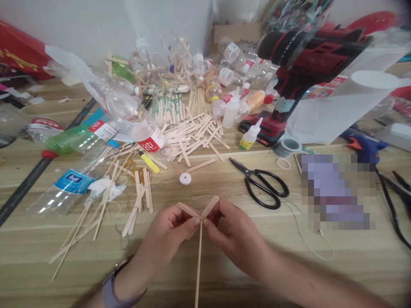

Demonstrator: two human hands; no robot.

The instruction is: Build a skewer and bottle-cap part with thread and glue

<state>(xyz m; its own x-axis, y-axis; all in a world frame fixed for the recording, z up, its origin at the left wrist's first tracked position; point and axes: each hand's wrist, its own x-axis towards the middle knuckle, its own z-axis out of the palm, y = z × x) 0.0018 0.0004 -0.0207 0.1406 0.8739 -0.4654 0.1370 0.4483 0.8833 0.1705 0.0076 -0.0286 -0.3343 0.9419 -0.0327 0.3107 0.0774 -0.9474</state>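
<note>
My left hand (171, 229) pinches a flat wooden craft stick (189, 210) between thumb and fingers. Another craft stick (211, 207) is held in my right hand (236, 233), its rounded end pointing up and right. The two sticks meet in a V between my thumbs. From that joint a thin bamboo skewer (199, 265) runs down toward me; whether it is fastened there I cannot tell. Beyond my hands lies a small white disc (185, 179) with a centre hole. Black-handled scissors (261, 182) rest to the right, and several craft sticks (138, 201) lie to the left.
Behind is a heap of craft sticks (192, 137) and plastic bottles (150, 137). A red and black cordless drill (289, 68) stands at the right, near a glue bottle (248, 136), a tape roll (287, 147) and a blue glue gun (366, 145). Loose skewers (77, 226) lie left.
</note>
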